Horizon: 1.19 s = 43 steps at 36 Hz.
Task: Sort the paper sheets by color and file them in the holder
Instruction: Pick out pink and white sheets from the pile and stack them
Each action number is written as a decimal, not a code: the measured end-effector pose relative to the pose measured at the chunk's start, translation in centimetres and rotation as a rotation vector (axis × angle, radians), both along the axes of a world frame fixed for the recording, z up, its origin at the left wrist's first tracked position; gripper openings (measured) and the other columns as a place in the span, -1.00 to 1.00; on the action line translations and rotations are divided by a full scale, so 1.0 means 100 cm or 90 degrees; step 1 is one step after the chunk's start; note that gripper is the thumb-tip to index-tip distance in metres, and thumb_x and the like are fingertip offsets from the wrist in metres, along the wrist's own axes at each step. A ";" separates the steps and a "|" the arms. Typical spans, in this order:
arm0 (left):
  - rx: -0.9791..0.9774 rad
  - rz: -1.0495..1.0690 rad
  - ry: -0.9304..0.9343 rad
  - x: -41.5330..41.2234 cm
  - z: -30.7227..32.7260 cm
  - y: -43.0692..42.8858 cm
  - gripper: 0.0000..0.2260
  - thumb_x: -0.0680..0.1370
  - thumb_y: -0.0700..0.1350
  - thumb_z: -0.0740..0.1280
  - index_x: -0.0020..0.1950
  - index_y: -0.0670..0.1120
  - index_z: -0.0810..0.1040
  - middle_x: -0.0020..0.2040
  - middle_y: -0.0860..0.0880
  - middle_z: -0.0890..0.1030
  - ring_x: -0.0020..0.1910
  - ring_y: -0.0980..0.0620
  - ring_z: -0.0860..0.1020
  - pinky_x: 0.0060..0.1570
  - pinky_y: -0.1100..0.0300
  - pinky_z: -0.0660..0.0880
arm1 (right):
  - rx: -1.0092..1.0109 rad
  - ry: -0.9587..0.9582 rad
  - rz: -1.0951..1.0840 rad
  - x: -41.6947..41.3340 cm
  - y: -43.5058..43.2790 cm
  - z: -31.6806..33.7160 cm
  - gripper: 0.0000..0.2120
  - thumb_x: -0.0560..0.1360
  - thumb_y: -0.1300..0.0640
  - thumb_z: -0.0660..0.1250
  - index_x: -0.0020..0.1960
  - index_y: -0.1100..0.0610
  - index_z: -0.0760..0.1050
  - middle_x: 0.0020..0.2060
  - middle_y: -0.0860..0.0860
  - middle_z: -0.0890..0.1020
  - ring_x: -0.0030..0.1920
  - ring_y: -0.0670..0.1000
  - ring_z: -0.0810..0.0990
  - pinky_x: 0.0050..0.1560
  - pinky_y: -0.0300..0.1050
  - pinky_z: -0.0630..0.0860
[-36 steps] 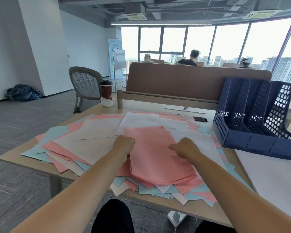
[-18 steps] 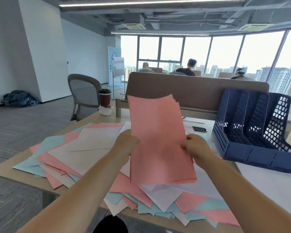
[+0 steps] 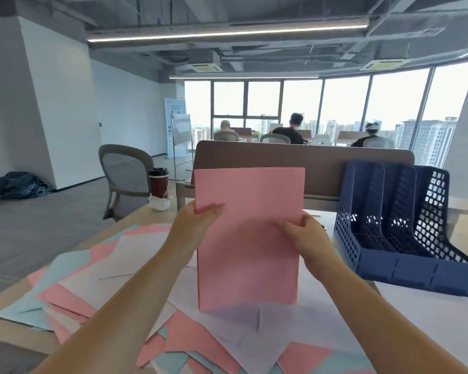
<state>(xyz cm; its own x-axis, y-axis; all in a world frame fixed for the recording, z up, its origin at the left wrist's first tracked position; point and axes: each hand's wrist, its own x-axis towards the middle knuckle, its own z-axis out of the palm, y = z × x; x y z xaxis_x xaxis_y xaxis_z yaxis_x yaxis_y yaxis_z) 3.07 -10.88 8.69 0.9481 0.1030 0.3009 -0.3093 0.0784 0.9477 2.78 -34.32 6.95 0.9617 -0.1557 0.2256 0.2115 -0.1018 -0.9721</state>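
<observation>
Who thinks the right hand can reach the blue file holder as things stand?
Probably yes. The blue file holder stands just right of the right hand with nothing between them. That hand and the left hand both grip the pink stack, so it would travel too.

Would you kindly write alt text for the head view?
A left hand and right hand hold a pink paper stack upright on a desk strewn with pink, blue and white sheets; a blue file holder stands at right.
</observation>
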 end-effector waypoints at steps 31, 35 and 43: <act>0.003 -0.061 0.143 0.016 -0.065 -0.015 -0.86 0.53 -0.16 0.42 0.07 -0.02 0.66 -0.03 0.02 0.72 -0.01 0.04 0.68 0.06 0.08 0.55 | -0.053 0.118 0.051 0.012 -0.005 -0.043 -0.91 0.52 0.19 0.39 -0.03 0.08 0.66 -0.14 -0.03 0.74 -0.14 -0.04 0.71 -0.11 -0.13 0.64; 0.060 -0.091 0.184 0.007 -0.080 -0.014 -0.69 0.41 0.00 0.45 0.13 -0.01 0.66 0.05 -0.05 0.71 0.09 -0.09 0.66 0.27 -0.17 0.48 | -0.053 0.159 0.030 0.013 -0.001 -0.056 -0.94 0.53 0.14 0.39 -0.03 0.06 0.64 -0.06 0.01 0.72 -0.04 0.04 0.69 0.06 0.00 0.63; 0.159 0.007 0.116 -0.008 -0.060 -0.042 -0.90 0.57 -0.04 0.37 0.07 0.10 0.59 0.01 0.04 0.68 0.01 0.00 0.63 0.10 0.04 0.55 | -0.047 0.148 -0.049 -0.006 -0.018 -0.035 -0.86 0.46 0.03 0.42 -0.02 0.05 0.64 -0.08 0.00 0.72 0.00 0.10 0.69 0.16 0.16 0.59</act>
